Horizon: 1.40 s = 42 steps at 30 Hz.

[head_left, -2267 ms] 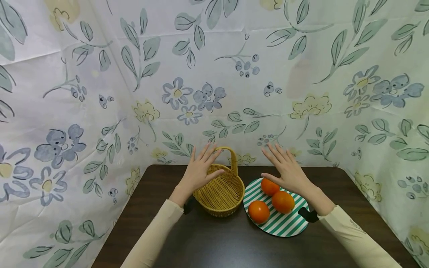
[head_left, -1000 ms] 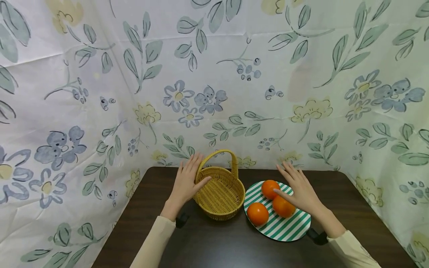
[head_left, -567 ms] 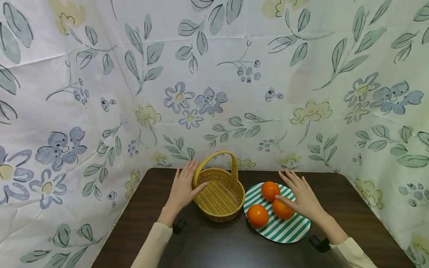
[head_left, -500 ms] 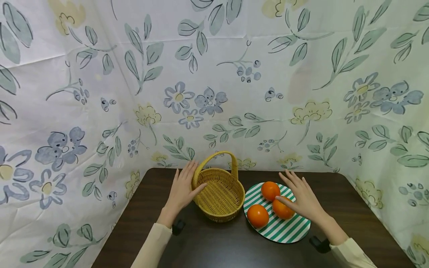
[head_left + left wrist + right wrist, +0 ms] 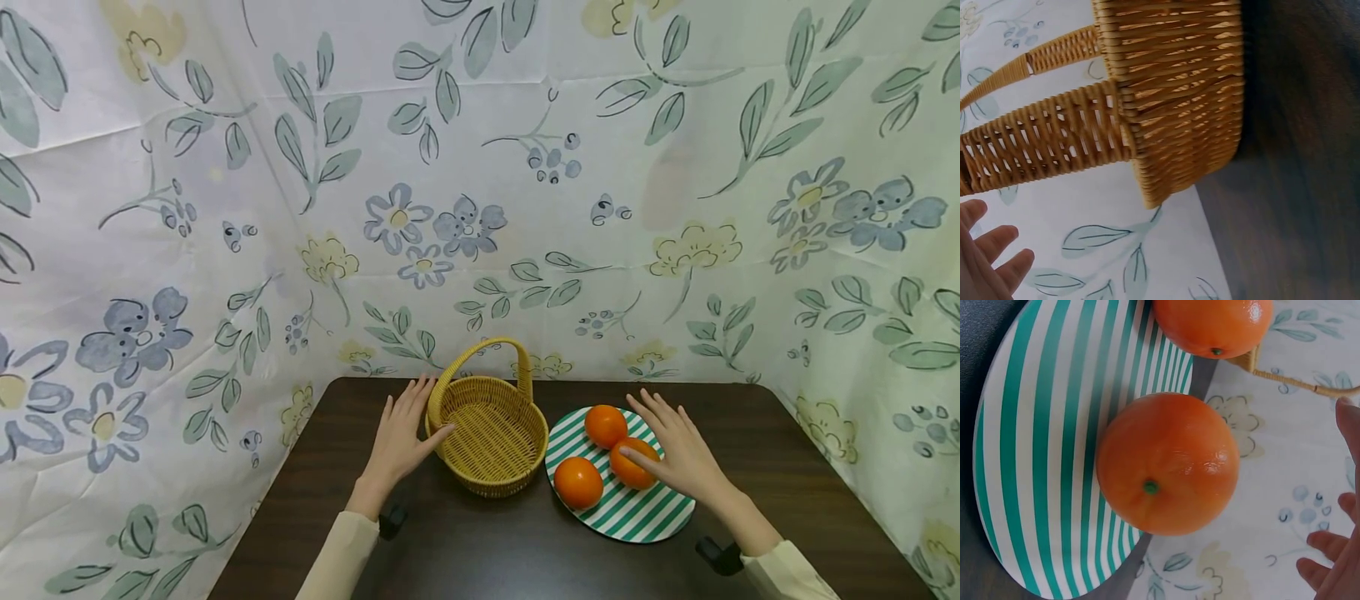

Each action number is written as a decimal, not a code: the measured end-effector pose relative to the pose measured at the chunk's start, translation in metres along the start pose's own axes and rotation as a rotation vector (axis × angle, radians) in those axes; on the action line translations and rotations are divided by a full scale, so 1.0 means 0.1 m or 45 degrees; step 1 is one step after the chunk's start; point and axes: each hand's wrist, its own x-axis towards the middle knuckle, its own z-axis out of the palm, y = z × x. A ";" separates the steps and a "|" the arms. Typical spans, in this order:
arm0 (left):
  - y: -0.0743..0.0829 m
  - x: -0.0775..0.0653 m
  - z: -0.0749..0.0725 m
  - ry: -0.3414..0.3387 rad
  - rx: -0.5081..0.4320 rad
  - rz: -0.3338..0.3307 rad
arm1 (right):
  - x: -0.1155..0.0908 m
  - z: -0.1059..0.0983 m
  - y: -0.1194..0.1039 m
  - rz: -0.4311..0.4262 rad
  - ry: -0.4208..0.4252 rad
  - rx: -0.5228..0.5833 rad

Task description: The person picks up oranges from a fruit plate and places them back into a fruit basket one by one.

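A yellow wicker basket (image 5: 491, 442) with an arched handle stands at the table's middle, nothing inside it. My left hand (image 5: 397, 437) is at its left side, fingers spread, the thumb overlapping the rim in the head view; in the left wrist view the fingers (image 5: 1007, 247) are apart from the woven handle (image 5: 1047, 144). To the right, three oranges (image 5: 578, 483) sit on a round plate (image 5: 637, 523) with green and white stripes. My right hand (image 5: 682, 450) hovers over the plate's right side, fingers extended, its thumb overlapping the nearest orange (image 5: 632, 464). Neither hand holds anything.
The dark wooden table (image 5: 480, 554) extends in front of the basket and plate. A floral cloth (image 5: 555, 200) hangs close behind the table's back edge and along both sides. A black wrist device (image 5: 718, 556) sits under the right wrist.
Both hands have come down from above the basket and plate. My left hand has moved left to the basket's side, and my right hand rightward and lower. Basket and oranges stay put.
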 end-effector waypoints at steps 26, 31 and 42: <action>-0.14 -0.20 0.22 -0.097 -0.004 -0.060 | -0.17 0.16 0.12 0.030 -0.043 -0.019; -0.15 -0.23 0.26 -0.106 -0.005 -0.077 | -0.20 0.19 0.14 0.050 -0.050 -0.031; -0.19 -0.30 0.31 -0.160 -0.028 -0.128 | -0.30 0.28 0.22 0.074 -0.077 -0.038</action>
